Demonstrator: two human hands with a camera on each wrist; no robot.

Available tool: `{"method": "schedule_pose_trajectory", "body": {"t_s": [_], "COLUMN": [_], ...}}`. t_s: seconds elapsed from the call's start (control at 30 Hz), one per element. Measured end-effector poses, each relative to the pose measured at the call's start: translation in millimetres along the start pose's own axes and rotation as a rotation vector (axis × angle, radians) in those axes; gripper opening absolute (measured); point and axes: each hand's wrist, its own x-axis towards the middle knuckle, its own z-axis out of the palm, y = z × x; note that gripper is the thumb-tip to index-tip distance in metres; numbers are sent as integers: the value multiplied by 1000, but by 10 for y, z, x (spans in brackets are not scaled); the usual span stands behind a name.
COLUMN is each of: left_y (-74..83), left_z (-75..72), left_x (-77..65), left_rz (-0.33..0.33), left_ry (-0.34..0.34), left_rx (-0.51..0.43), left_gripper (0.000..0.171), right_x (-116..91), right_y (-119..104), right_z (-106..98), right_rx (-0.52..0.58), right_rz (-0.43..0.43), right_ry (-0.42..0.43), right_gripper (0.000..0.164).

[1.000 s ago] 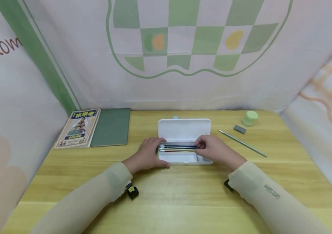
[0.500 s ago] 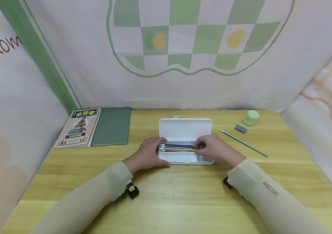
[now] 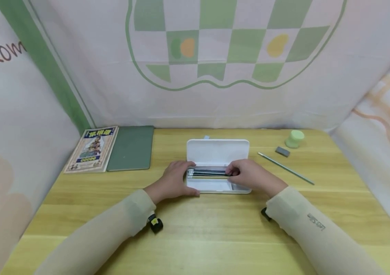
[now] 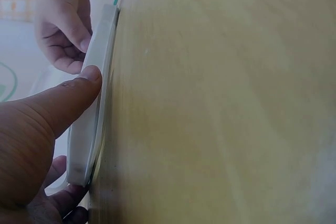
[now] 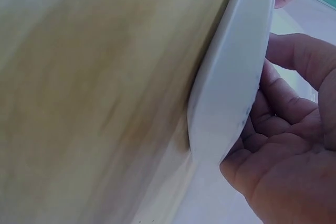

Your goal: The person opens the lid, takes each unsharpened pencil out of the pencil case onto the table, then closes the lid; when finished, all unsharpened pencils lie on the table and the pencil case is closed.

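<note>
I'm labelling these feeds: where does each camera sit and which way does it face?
Head: worn on the head, facing forward and down at the table, case and pencils; left hand, right hand and both sleeves show.
Left wrist: worn there, looking along the case's near side; left hand close, right hand beyond.
Right wrist: worn there, looking at the case's side; right hand close, left hand partly at top.
Both wrist views share case and table.
</note>
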Motion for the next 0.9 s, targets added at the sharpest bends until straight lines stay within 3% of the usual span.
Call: {"method": "schedule_pose_trajectory", "body": {"t_s": [0.5,0.9], "left_y": [6,32], "left_z": [11,-13], "left_x": [-24,-29], "left_rz": [-4,-9], "left_ry": [7,-2], "left_rx": [-12,-16], "left_gripper": [103,102], "right_x": [-26,-34], "right_y": [-62,-41], "right_z": [11,-5], "right_rx": [21,73], "right_rz": [-3,-11], "right_ry": [-27,32], "right_gripper": [6,8]}}
